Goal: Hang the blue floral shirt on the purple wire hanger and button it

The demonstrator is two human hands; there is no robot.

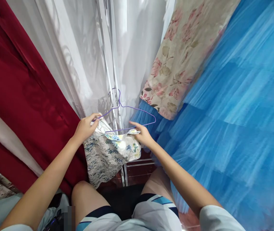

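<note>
A thin purple clothes hanger [137,107] stands upright before me, its hook close to white metal poles. My left hand [86,127] is closed at the hanger's left shoulder, pinching it together with the white strap of a small floral dress [104,157]. The dress hangs below, pale with blue and yellow flowers. Its left side is on the hanger; its right side droops under the bottom bar. My right hand [143,134] pinches the dress's right upper edge near the bar, with one finger stretched out. The hanger's right shoulder is bare.
Dark red cloth [31,83] hangs on the left. White drapes [84,48] and metal poles [110,57] stand ahead. A beige floral cloth [173,70] and a layered blue tulle skirt [235,128] hang on the right. My knees [82,192] are below the dress.
</note>
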